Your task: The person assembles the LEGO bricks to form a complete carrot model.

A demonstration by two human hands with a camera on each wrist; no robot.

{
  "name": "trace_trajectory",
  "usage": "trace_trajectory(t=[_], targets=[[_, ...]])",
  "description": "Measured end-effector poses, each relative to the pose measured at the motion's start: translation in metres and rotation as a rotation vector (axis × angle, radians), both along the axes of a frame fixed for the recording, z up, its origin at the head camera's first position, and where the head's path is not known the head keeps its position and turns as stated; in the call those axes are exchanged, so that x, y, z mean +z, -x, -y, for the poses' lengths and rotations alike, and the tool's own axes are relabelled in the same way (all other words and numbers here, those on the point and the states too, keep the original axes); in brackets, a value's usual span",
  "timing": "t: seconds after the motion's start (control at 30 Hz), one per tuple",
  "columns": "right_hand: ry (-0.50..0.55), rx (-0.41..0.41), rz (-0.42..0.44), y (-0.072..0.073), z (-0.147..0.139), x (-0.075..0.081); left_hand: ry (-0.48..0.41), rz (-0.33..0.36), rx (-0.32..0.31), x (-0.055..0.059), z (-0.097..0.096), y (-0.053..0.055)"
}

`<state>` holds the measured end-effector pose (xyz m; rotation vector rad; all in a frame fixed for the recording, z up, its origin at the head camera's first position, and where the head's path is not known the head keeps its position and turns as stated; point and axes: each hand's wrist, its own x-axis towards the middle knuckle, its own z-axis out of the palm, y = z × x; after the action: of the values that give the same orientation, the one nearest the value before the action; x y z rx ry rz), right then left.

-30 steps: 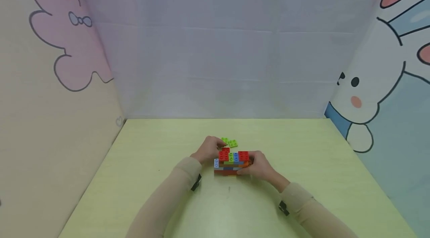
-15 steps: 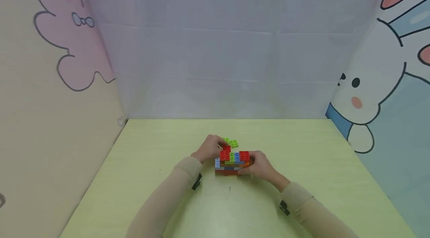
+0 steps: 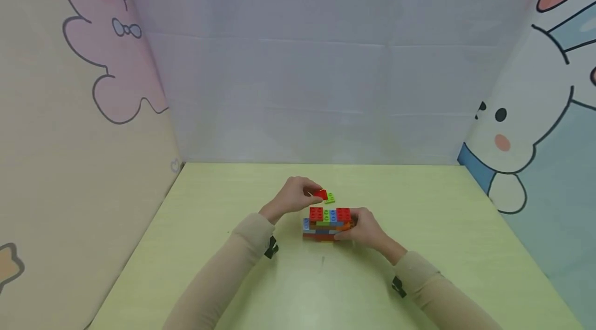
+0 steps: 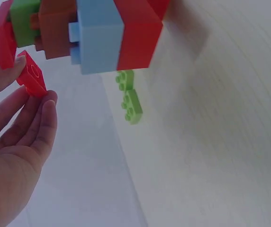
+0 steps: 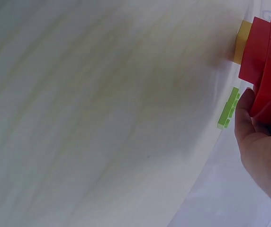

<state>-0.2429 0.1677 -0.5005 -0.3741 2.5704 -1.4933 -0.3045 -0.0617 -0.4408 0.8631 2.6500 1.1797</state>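
Between thumb and fingertips, my left hand (image 3: 294, 195) pinches a red toy brick (image 3: 321, 194); the left wrist view shows the hollow underside of this brick (image 4: 32, 75). It is held just behind a stacked block build (image 3: 328, 227) of red, blue, green, brown and orange bricks, apart from it. My right hand (image 3: 369, 230) grips the right end of the build, thumb on the near side. In the right wrist view the fingers of that hand (image 5: 263, 151) wrap its red bricks, with a yellow brick (image 5: 242, 42) at the bottom.
Flat lime-green bricks (image 4: 132, 106) lie on the pale yellow table (image 3: 233, 278) behind the build; in the head view one green brick (image 3: 330, 198) is partly hidden by the red one. A curtain (image 3: 288, 76) hangs at the table's back edge.
My left hand has moved up and away from the build, carrying the red brick toward the green bricks. The right hand keeps its grip. The head view has shifted slightly.
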Motion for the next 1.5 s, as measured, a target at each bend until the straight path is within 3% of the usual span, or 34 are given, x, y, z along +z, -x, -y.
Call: trace_trajectory(t=[0.27,0.43,1.0,1.3,1.5], targets=[[0.008,0.000,0.006,0.000,0.002,0.000,-0.038,0.009,-0.044,0.025,-0.006,-0.021],[0.006,-0.004,0.004,0.001,0.003,0.002,-0.020,-0.030,-0.084,0.032,-0.008,-0.028],[0.022,0.044,-0.041,0.001,0.003,0.002,0.009,-0.102,-0.151,0.028,-0.006,-0.042],[0.023,0.074,-0.049,-0.009,-0.007,0.006,0.008,-0.169,-0.127,0.029,-0.018,-0.061],[0.042,0.108,-0.067,-0.017,-0.013,0.009,-0.012,-0.176,-0.108,0.030,-0.025,-0.073]])
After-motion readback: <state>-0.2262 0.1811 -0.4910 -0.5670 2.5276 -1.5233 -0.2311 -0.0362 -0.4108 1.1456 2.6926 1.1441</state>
